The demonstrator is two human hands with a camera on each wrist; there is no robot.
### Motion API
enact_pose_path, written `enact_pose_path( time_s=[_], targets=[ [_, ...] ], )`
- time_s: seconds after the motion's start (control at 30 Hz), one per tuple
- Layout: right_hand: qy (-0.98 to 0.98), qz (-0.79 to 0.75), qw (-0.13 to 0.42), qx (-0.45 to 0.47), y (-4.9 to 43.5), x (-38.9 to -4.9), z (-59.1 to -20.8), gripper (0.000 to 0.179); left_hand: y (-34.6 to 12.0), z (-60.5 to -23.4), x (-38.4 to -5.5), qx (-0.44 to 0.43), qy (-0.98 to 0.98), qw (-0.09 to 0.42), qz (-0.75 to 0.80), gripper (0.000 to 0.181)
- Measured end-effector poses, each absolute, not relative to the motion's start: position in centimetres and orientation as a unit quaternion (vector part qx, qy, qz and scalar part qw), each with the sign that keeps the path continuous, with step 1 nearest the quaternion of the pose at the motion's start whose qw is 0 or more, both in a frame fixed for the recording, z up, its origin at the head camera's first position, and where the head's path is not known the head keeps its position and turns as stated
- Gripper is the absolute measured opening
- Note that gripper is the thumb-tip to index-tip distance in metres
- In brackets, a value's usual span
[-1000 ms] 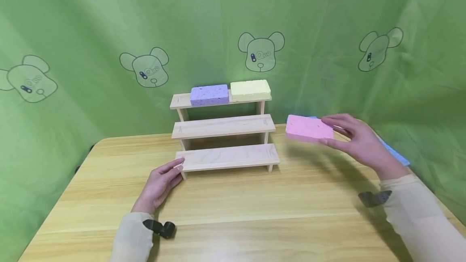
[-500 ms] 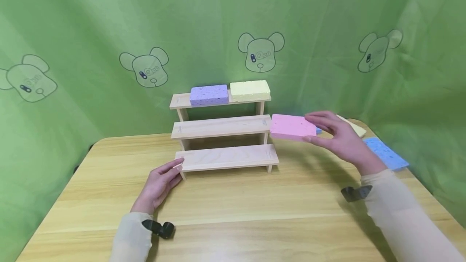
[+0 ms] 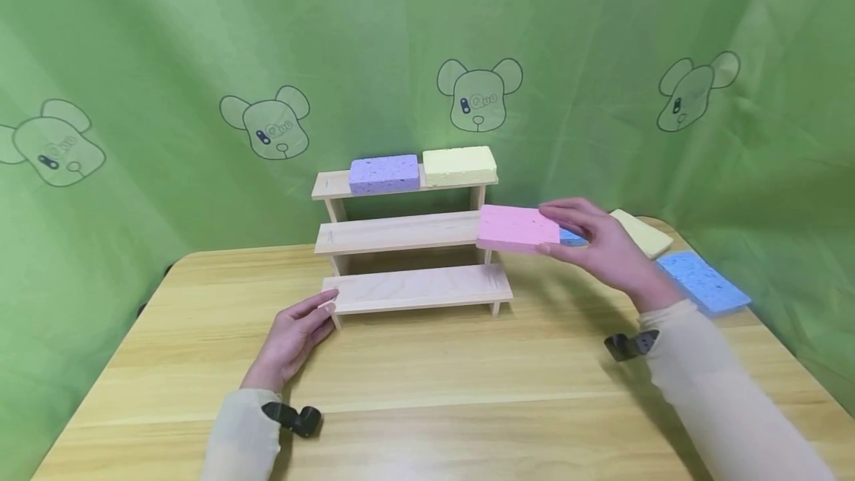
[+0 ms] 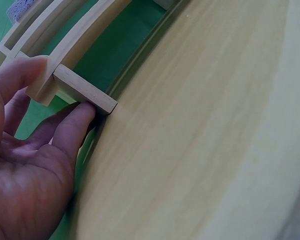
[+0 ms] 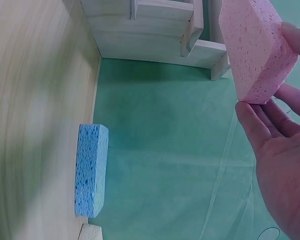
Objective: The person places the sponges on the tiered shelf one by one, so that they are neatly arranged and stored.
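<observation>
A pink sponge (image 3: 517,228) is pinched at its right end by my right hand (image 3: 604,247), thumb in front and fingers behind. It is held in the air, overlapping the right end of the middle step in the head view. The right wrist view shows the fingers along the edges of the porous pink sponge (image 5: 252,52). My left hand (image 3: 290,344) grips the lower left corner of a three-step wooden stand (image 3: 414,292). In the left wrist view, the thumb lies on the board and a finger presses the stand's leg (image 4: 85,89).
On the top step sit a purple sponge (image 3: 384,174) and a pale yellow sponge (image 3: 459,166). Right of the stand, a blue sponge (image 3: 704,283), another yellow sponge (image 3: 641,234) and a partly hidden blue sponge (image 3: 571,237) lie on the table (image 3: 427,399). A green curtain (image 3: 374,36) surrounds it.
My right hand has carried the pink sponge leftward to the stand's middle step, uncovering sponges at the right. The left hand has stayed at the stand's corner.
</observation>
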State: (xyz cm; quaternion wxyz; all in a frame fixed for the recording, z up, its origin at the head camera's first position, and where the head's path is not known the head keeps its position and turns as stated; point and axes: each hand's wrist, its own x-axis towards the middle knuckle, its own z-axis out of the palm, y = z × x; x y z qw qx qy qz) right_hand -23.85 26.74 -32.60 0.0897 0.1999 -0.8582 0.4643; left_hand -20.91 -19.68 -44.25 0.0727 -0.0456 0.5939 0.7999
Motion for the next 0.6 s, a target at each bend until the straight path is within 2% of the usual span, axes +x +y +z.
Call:
enact_pose_path(
  time_s=[0.6],
  targets=[
    [-0.84,0.483,0.081,0.233,24.3,-24.6,-32.8,0.056,-19.6,-44.3,-21.0,-0.051,0.584,0.076,0.806,0.033]
  ],
)
